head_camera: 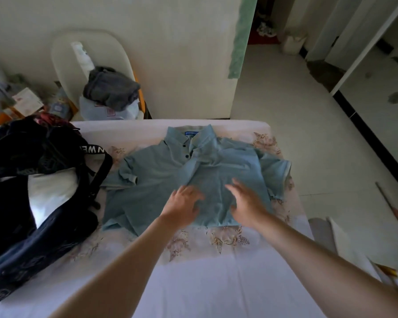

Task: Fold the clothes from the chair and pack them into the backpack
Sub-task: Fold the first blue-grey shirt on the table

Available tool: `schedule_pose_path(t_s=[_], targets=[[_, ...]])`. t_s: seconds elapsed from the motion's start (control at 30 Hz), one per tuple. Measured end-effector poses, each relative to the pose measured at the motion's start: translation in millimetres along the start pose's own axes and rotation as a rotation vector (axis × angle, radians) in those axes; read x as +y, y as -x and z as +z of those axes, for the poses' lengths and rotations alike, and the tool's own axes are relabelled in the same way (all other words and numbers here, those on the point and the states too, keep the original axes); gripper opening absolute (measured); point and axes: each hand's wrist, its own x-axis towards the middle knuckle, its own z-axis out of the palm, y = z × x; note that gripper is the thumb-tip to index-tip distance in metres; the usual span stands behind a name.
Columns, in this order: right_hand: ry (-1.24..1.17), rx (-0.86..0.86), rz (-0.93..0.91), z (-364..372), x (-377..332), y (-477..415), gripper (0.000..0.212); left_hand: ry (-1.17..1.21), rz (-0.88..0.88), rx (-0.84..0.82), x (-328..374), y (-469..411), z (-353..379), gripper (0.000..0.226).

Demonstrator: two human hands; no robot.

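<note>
A light blue polo shirt [156, 171] lies spread on the bed, collar away from me, with its right side folded over toward the middle. My left hand [182, 207] rests flat on the shirt's lower middle, fingers spread. My right hand [246, 203] lies on the folded part beside it, fingers straight. A dark backpack [32, 203] lies open on the bed at the left, something white showing inside it. On the white chair [64, 65] behind the bed sits a crumpled grey garment [110, 90] on top of a white one [94, 111].
The bed [193, 283] has a white sheet with flower prints. Boxes and clutter [25, 102] lie left of the chair. Tiled floor [308, 134] runs along the bed's right side, with white boards [345, 244] lying near the bed's corner.
</note>
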Motion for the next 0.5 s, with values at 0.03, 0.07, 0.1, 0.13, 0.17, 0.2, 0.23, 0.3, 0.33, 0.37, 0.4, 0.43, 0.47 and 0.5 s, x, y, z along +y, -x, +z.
schedule_pose_path(t_s=[0.03,0.07,0.1,0.13,0.17,0.2,0.23,0.3,0.33,0.37,0.4,0.43,0.47,0.5], targets=[[0.045,-0.056,-0.051,11.2,2.0,4.6,0.074,-0.014,-0.016,-0.063,-7.1,8.1,10.1,0.04],[0.106,-0.109,-0.099,19.9,2.6,9.6,0.077,-0.049,-0.024,-0.11,-14.4,15.0,18.5,0.045],[0.173,-0.158,-0.144,28.1,4.0,13.3,0.081,-0.092,-0.021,-0.137,-21.6,21.1,25.3,0.052],[0.233,-0.192,-0.177,33.2,3.6,17.0,0.082,-0.129,-0.013,-0.134,-28.1,26.3,30.5,0.058],[0.272,-0.193,-0.198,36.5,2.7,19.1,0.08,-0.149,-0.005,-0.109,-33.3,29.8,34.2,0.059],[0.3,-0.167,-0.219,38.7,0.5,21.2,0.076,-0.153,0.003,-0.074,-37.7,32.5,36.7,0.056],[0.327,-0.116,-0.252,40.2,-2.7,22.1,0.069,-0.141,0.009,-0.039,-40.6,34.4,37.8,0.05],[0.401,-0.008,-0.301,46.2,-4.4,18.8,0.051,-0.098,0.007,-0.003,-43.2,36.5,38.0,0.032],[0.433,0.03,-0.297,47.5,-3.6,17.6,0.051,-0.079,0.0,-0.009,-43.2,37.1,37.7,0.025],[0.432,0.053,-0.299,48.9,-1.3,16.8,0.057,-0.06,-0.014,-0.025,-42.7,37.5,37.5,0.022],[0.402,0.041,-0.303,46.9,-0.3,17.3,0.059,-0.038,-0.033,-0.044,-41.3,37.6,36.5,0.022],[0.361,0.015,-0.312,43.9,0.6,18.7,0.056,-0.016,-0.059,-0.062,-39.2,37.8,35.1,0.021],[0.328,-0.013,-0.307,39.3,1.6,22.7,0.053,-0.002,-0.085,-0.088,-35.7,38.5,33.8,0.021],[0.308,-0.053,-0.299,36.1,4.2,28.1,0.053,0.002,-0.109,-0.127,-30.5,40.0,32.3,0.02]])
